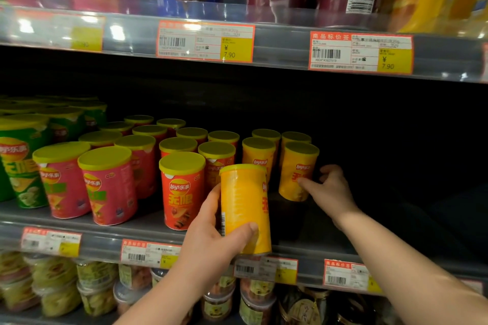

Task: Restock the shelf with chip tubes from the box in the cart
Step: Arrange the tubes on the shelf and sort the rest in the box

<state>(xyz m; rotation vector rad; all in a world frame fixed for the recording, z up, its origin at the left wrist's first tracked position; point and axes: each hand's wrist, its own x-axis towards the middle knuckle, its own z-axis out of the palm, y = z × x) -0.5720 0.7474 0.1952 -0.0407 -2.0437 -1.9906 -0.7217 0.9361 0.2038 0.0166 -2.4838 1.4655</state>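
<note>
Left hand [211,235] grips a yellow tube [245,208] over the shelf's [311,229] front edge; right hand [330,190], fingers loose, touches another tube [297,171].

Yellow tubes [298,170] — five; hands [211,235] — two.

Left hand [214,232], right hand [331,192] — both bare, forearms [396,253] unsleeved
</note>
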